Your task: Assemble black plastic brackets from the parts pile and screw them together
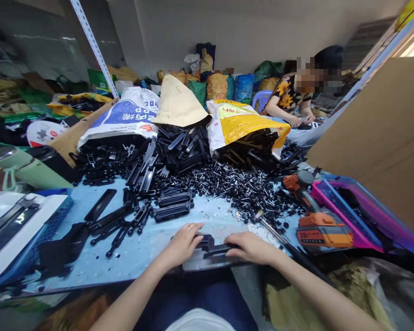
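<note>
Close to the table's front edge, my left hand [182, 244] is closed on the left end of a black plastic part [207, 242]. My right hand [250, 247] grips the right end of a slim black bar [215, 251] lying beside that part. Both pieces are low over a clear plate at the edge. Several assembled black pieces [172, 211] lie side by side just beyond my left hand. Small black-headed screws [227, 184] are heaped behind my hands. A metal-tipped tool [271, 227] lies to the right of my right hand.
An orange cordless drill [322, 230] and pink and blue baskets [348, 216] stand at the right. Open sacks [248, 124] spill black parts at the back. A blue tray [60, 216] and green bottle [31, 168] are at left. Another person [290, 96] sits at back right.
</note>
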Action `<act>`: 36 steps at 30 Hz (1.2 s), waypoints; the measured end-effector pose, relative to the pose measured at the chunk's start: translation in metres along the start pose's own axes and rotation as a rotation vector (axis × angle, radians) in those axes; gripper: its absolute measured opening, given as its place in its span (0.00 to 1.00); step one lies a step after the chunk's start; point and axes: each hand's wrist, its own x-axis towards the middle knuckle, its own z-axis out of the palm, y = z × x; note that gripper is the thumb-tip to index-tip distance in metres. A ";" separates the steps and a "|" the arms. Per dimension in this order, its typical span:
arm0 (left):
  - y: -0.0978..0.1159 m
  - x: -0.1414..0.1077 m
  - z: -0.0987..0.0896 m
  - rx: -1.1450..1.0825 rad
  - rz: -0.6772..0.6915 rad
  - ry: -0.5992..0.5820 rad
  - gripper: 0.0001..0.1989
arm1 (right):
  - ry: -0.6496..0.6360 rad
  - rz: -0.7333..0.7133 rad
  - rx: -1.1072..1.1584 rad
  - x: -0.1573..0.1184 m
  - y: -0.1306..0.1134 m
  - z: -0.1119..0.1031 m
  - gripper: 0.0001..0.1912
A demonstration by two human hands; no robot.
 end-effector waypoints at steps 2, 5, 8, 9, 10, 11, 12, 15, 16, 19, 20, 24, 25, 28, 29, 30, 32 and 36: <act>-0.004 0.003 0.002 0.227 0.050 -0.101 0.17 | -0.025 0.009 -0.178 -0.001 0.001 0.007 0.18; 0.000 0.009 0.006 0.382 0.066 -0.143 0.17 | -0.037 0.040 -0.341 0.001 0.001 0.019 0.19; 0.006 0.010 0.008 0.424 0.077 -0.120 0.19 | -0.021 0.075 -0.425 0.004 -0.003 0.023 0.20; 0.008 0.009 0.009 0.425 0.077 -0.104 0.22 | -0.003 0.089 -0.447 0.004 -0.005 0.022 0.20; 0.008 0.008 0.009 0.421 0.072 -0.086 0.26 | 0.018 0.103 -0.467 0.004 -0.009 0.021 0.20; 0.008 0.006 0.010 0.413 0.065 -0.067 0.29 | 0.042 0.113 -0.487 0.003 -0.013 0.019 0.20; 0.008 0.005 0.010 0.401 0.055 -0.050 0.30 | 0.065 0.117 -0.505 0.002 -0.017 0.017 0.20; 0.006 0.000 0.010 0.356 0.048 -0.015 0.29 | 0.112 0.111 -0.552 0.001 -0.028 0.011 0.18; 0.005 -0.001 0.009 0.343 0.059 -0.014 0.28 | 0.116 0.103 -0.563 0.001 -0.031 0.010 0.18; 0.004 -0.003 0.009 0.319 0.110 0.003 0.25 | 0.119 0.072 -0.592 0.003 -0.035 0.004 0.17; 0.004 -0.003 0.010 0.314 0.122 0.018 0.23 | 0.118 0.060 -0.598 0.004 -0.036 0.002 0.17; 0.001 -0.005 0.014 0.315 0.147 0.071 0.20 | 0.103 0.023 -0.584 0.006 -0.038 -0.008 0.17; 0.001 -0.006 0.014 0.319 0.153 0.073 0.20 | 0.097 0.017 -0.579 0.006 -0.038 -0.010 0.18; 0.001 -0.007 0.014 0.347 0.139 0.045 0.21 | 0.073 -0.007 -0.565 0.007 -0.032 -0.015 0.19; 0.002 -0.005 0.013 0.360 0.133 0.012 0.22 | 0.061 -0.021 -0.558 0.008 -0.027 -0.016 0.20; 0.004 -0.001 0.011 0.376 0.134 -0.025 0.23 | 0.048 -0.035 -0.547 0.008 -0.022 -0.016 0.20; 0.008 0.018 0.007 0.438 0.143 -0.061 0.24 | 0.036 -0.054 -0.524 0.008 -0.008 -0.014 0.21; 0.011 0.087 -0.003 0.641 -0.035 0.147 0.15 | 0.079 -0.030 -0.483 0.004 0.016 -0.005 0.22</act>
